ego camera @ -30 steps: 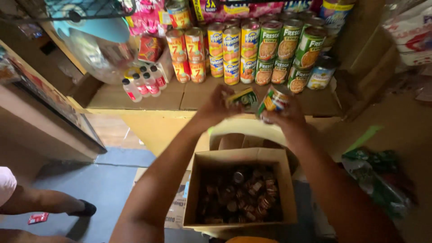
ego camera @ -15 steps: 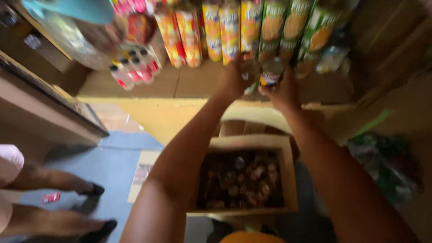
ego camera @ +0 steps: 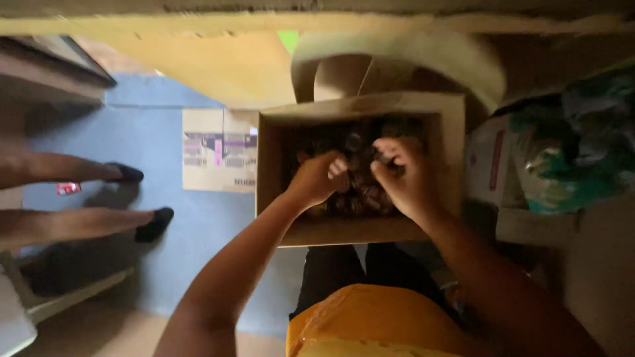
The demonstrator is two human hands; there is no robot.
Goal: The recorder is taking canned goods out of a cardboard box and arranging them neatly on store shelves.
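Both hands are down inside an open cardboard box that stands on the floor in front of the person. The box is filled with dark round cans, seen from above, and the picture is blurred there, so single cans are hard to separate. The left hand is over the cans in the left half of the box, its fingers curled closed, and it seems to grip a can, but I cannot tell this for sure. The right hand is just beside it, in the right half of the box, with fingers also bent closed around something among the cans. Left of the box, a flat printed carton lies on the blue floor. Further left of the box are another person's legs in dark shoes. Right of the box lies a greenish plastic bag.
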